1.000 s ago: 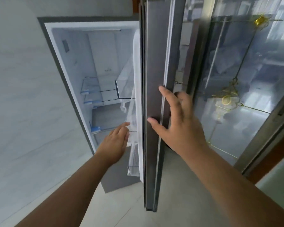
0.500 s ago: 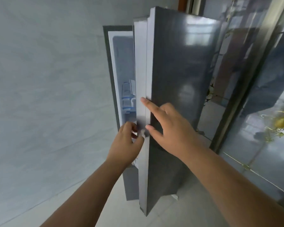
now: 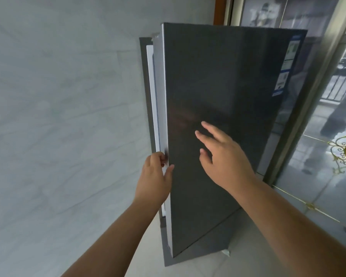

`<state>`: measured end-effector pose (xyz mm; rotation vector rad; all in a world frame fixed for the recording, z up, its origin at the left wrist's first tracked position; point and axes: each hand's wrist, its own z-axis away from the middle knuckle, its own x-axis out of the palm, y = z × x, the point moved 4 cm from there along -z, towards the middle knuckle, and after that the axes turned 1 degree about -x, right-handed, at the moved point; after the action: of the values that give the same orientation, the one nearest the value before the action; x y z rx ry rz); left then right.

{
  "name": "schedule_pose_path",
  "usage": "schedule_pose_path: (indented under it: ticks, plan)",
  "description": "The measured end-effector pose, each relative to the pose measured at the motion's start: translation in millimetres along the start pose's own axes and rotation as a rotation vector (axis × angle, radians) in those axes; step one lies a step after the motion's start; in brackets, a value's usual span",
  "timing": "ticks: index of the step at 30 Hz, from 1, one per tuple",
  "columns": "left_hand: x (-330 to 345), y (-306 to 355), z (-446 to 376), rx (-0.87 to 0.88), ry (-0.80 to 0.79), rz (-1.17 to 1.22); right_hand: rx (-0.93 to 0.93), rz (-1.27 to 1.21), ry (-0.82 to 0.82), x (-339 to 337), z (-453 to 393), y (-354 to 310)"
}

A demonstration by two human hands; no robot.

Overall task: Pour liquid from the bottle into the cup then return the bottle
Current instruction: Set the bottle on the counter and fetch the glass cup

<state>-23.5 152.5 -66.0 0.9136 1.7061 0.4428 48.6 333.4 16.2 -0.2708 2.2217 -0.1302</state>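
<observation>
A tall dark grey fridge door (image 3: 218,96) fills the middle of the head view, nearly closed, with a narrow white gap (image 3: 151,92) along its left edge. My left hand (image 3: 154,178) curls its fingers around that left edge, thumb on the front face. My right hand (image 3: 222,154) is open with fingers spread, at or just off the door's front face. Neither a bottle nor a cup is in view; the fridge interior is hidden.
A pale grey marbled wall (image 3: 58,116) stands close on the left. A reflective glass door with gold ornament (image 3: 328,156) stands to the right of the fridge. Light tiled floor (image 3: 208,264) lies below. A blue label (image 3: 288,64) is stuck near the door's right edge.
The fridge door has swung from wide open to nearly closed. My left hand came out of the fridge onto the door's edge; my right hand moved from the edge to the front face.
</observation>
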Motion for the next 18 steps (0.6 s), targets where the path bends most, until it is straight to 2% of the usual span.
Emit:
schedule_pose_path:
  ticks: [7,18]
  plan:
    - [-0.2,-29.5,-48.2,-0.020,-0.001,0.007,0.072,0.135,-0.308,41.5,-29.2,-6.9]
    - [-4.9,-52.7,-129.4,-0.072,-0.096,-0.103,0.153,0.137,-0.490,96.1,-72.1,-1.1]
